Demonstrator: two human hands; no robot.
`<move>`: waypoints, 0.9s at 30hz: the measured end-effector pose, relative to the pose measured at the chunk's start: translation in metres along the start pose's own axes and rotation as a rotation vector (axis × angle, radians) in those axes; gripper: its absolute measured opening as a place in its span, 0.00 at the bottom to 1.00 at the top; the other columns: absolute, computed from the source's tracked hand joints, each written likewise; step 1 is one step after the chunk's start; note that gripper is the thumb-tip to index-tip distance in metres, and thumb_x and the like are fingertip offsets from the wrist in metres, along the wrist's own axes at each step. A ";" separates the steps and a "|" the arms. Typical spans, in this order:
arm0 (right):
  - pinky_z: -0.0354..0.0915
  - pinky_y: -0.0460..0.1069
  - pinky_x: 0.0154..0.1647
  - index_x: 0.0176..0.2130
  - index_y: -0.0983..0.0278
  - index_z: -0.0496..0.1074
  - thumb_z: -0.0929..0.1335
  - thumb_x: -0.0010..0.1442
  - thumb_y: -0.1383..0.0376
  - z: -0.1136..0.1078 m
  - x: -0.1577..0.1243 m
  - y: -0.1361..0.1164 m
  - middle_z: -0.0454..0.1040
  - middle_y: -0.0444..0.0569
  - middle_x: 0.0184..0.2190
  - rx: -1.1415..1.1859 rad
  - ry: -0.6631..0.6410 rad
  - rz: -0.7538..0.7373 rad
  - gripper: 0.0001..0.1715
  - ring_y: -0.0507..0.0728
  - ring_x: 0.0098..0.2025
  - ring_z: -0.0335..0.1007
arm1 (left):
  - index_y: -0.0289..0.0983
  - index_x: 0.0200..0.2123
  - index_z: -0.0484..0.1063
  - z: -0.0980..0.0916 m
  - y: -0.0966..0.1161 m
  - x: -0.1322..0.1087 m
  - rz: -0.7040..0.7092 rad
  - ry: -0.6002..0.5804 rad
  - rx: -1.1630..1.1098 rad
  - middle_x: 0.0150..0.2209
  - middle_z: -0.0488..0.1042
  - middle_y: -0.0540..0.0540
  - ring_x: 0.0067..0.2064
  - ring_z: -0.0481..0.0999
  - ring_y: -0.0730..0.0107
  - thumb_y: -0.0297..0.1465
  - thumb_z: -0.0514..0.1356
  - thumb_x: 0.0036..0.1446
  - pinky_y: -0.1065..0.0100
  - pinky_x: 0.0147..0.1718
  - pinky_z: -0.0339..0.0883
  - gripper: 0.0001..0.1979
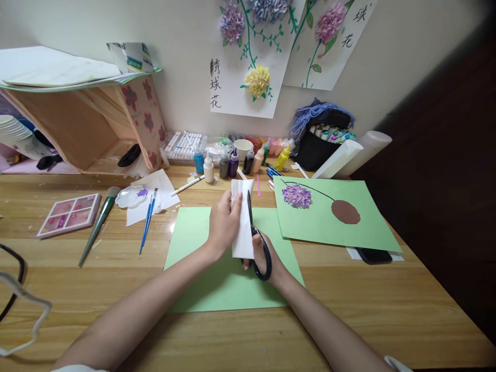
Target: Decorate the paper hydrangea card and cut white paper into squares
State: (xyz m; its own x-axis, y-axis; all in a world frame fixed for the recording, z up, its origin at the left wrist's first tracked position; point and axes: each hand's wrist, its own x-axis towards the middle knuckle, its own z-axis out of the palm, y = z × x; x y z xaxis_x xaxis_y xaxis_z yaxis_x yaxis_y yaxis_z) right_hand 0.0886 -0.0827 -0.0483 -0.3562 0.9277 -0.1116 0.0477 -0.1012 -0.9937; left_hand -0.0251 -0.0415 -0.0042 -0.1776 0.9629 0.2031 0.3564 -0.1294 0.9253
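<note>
My left hand [223, 221] is closed on a folded strip of white paper [242, 235], thumb in front, and holds it upright. My right hand [271, 258] grips black-handled scissors [265, 258] by their loops. The scissor blades point away from me along the strip's right edge, with the paper between or against them; exactly how far they cut in cannot be made out. Both hands are above a green sheet [194, 289] lying on the wooden table. Part of my right hand is hidden behind the paper and the scissors.
A second green sheet [321, 230] with a purple paper flower [296, 196] and a brown circle lies to the right, over a phone [374, 256]. Paint bottles [233, 164] line the wall. Blue brushes [148, 222], a palette [129, 197] and a large brush [98, 225] lie left.
</note>
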 end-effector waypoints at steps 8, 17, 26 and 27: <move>0.62 0.45 0.11 0.39 0.66 0.64 0.55 0.49 0.33 -0.003 0.001 -0.003 0.66 0.44 0.20 -0.041 0.027 -0.014 0.42 0.50 0.15 0.62 | 0.37 0.30 0.66 0.002 0.003 -0.004 0.015 -0.027 0.000 0.25 0.69 0.50 0.26 0.66 0.71 0.39 0.49 0.61 0.72 0.24 0.55 0.14; 0.59 0.44 0.10 0.41 0.66 0.63 0.55 0.49 0.33 -0.005 0.000 -0.009 0.68 0.46 0.24 -0.065 0.008 -0.019 0.43 0.50 0.15 0.61 | 0.37 0.31 0.67 0.001 0.004 -0.003 0.009 -0.030 -0.019 0.25 0.69 0.49 0.26 0.65 0.71 0.40 0.49 0.61 0.72 0.24 0.55 0.15; 0.59 0.47 0.20 0.38 0.66 0.65 0.52 0.51 0.33 -0.015 0.004 -0.017 0.65 0.46 0.22 -0.189 0.036 -0.139 0.43 0.53 0.21 0.61 | 0.37 0.26 0.63 0.002 0.008 -0.008 0.024 -0.069 -0.009 0.22 0.63 0.52 0.25 0.61 0.74 0.40 0.49 0.61 0.72 0.23 0.52 0.15; 0.58 0.47 0.19 0.38 0.66 0.64 0.52 0.51 0.33 -0.016 0.004 -0.017 0.64 0.44 0.21 -0.181 0.032 -0.130 0.42 0.53 0.20 0.60 | 0.37 0.26 0.63 0.002 0.009 -0.009 0.024 -0.071 -0.009 0.22 0.63 0.52 0.25 0.61 0.74 0.40 0.49 0.61 0.73 0.23 0.51 0.15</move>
State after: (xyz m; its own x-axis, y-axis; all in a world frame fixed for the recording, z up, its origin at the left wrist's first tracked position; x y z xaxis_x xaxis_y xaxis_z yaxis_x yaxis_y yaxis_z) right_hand 0.1010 -0.0712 -0.0322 -0.3407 0.9399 0.0209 0.1712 0.0839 -0.9817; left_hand -0.0185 -0.0503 0.0013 -0.1040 0.9738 0.2022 0.3513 -0.1542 0.9235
